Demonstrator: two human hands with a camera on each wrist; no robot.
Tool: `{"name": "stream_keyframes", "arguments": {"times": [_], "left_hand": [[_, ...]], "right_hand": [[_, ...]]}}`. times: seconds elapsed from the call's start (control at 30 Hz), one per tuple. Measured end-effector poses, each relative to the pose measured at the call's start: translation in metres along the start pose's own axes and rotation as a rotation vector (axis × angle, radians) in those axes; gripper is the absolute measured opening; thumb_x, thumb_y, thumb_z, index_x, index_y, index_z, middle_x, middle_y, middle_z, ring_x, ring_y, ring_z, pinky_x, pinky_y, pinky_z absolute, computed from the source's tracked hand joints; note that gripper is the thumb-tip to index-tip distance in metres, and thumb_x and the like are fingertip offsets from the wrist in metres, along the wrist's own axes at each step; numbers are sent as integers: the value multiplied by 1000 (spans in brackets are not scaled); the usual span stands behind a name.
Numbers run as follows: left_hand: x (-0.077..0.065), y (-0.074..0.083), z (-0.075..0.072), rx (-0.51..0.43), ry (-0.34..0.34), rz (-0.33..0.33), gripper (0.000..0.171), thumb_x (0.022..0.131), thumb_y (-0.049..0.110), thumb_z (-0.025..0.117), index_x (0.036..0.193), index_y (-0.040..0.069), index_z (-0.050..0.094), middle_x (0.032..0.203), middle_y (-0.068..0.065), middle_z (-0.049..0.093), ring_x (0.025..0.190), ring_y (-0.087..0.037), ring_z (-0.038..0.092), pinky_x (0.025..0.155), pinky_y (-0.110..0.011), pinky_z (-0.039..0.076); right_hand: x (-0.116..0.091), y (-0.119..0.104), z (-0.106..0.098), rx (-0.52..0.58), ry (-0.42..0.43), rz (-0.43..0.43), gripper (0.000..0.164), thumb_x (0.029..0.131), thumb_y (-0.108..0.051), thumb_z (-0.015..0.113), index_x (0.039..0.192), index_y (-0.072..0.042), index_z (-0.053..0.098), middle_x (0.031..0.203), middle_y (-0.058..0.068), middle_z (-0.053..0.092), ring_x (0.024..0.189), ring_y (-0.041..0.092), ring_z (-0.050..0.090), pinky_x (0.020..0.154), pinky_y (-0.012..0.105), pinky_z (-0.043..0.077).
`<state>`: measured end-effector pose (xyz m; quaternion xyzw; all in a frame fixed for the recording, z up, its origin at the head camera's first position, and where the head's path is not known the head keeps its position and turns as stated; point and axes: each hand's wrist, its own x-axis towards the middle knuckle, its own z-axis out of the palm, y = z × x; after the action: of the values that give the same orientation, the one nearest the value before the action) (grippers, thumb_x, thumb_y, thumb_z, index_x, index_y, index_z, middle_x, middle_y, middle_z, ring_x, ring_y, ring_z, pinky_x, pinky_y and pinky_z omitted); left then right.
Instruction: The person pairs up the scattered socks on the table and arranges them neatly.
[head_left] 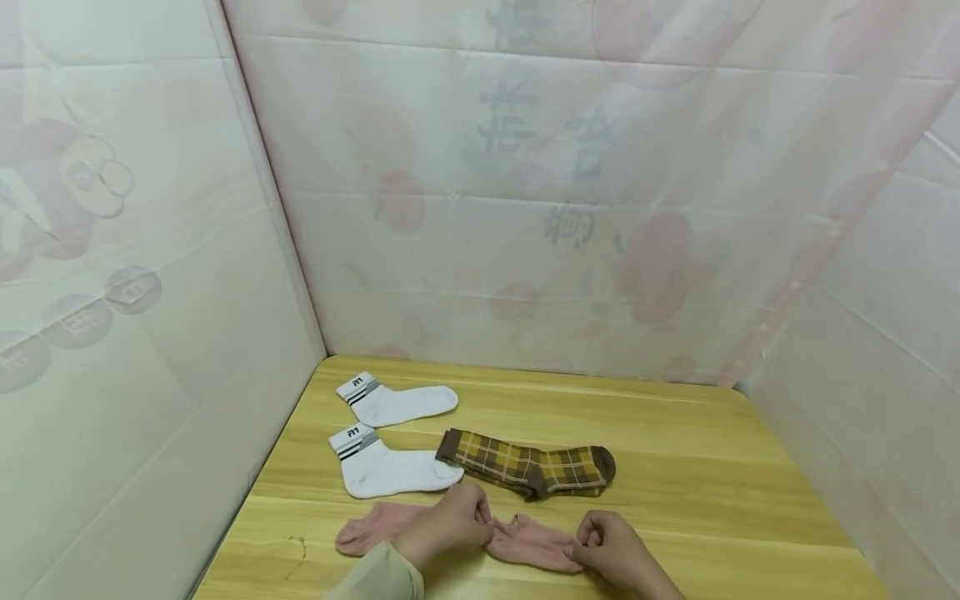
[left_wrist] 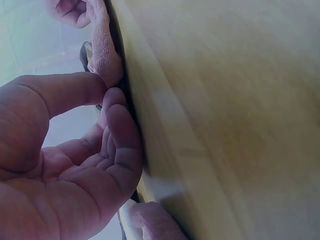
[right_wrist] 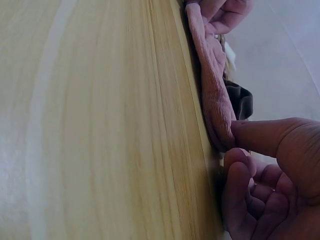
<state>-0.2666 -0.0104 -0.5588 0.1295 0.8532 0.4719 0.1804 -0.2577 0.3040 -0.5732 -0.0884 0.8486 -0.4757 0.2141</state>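
Note:
Two pink ankle socks lie along the table's near side. My left hand (head_left: 453,521) pinches the left end of the right-hand pink sock (head_left: 532,543) between thumb and fingertips. At that sock's other end, my right hand (head_left: 615,550) holds the tip the same way, seen closely in the right wrist view, where the ribbed pink sock (right_wrist: 215,95) stretches between both hands close over the wood. The second pink sock (head_left: 371,530) lies flat to the left, partly hidden beneath my left forearm.
Behind the hands, brown-and-yellow plaid socks (head_left: 525,462) lie flat, their cuff overlapping the toe of a white sock (head_left: 393,473). Another white sock (head_left: 412,406) lies farther back. Printed cloth walls (head_left: 465,250) rise at the back and sides of the wooden table (head_left: 720,467).

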Motion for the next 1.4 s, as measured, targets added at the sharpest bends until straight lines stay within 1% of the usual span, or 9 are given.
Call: {"name": "stream_keyframes", "arguments": {"times": [0.17,0.4,0.53,0.7,0.93,1.1,1.23,1.4], "left_hand": [[0,1,1,0,3,-21,13,85,2,76,81,9,66,76,-2,61,64,-12,57,55,-24,46],[-1,0,3,15,22,-20,15,83,3,78,79,10,65,74,-1,61,63,-12,56,54,-24,45],[0,0,3,23,31,-28,16,83,3,79,79,10,64,75,-1,60,63,-12,56,54,-24,45],[1,1,3,31,36,-32,18,83,5,80,78,9,63,76,-2,59,64,-12,55,55,-24,45],[0,3,2,33,39,-39,19,84,5,80,79,9,62,77,-2,59,65,-13,56,56,-24,46],[1,3,2,18,25,-51,19,84,5,80,80,8,62,79,-3,60,68,-15,56,57,-26,47],[2,1,1,41,23,-41,19,83,5,81,80,9,63,79,-1,61,68,-14,57,58,-25,48],[3,1,0,56,10,-10,17,82,4,81,78,10,65,76,1,61,66,-12,56,57,-24,47]], "right_hand": [[1,1,-1,14,-18,5,24,94,-19,82,94,-2,65,63,-3,54,52,9,49,48,21,43],[2,3,-2,30,-40,11,25,94,-21,81,93,-3,65,64,-2,54,53,10,47,49,20,42],[3,4,-2,32,-39,5,25,94,-21,81,92,-3,65,65,-3,53,54,9,45,49,20,41],[4,4,-3,36,-37,-1,26,94,-22,82,92,-2,64,65,-3,52,53,8,44,49,20,40],[4,5,-2,80,-52,2,28,95,-21,81,92,-1,62,64,-3,53,53,8,47,49,19,41],[4,7,-2,130,-68,17,27,96,-19,80,94,0,61,63,-2,55,52,9,49,48,20,42],[4,8,-2,149,-76,16,26,96,-19,79,94,0,61,63,-2,56,51,8,50,48,20,42],[4,7,-2,133,-75,9,26,97,-19,79,93,0,62,63,-2,57,51,8,49,48,20,42]]}}
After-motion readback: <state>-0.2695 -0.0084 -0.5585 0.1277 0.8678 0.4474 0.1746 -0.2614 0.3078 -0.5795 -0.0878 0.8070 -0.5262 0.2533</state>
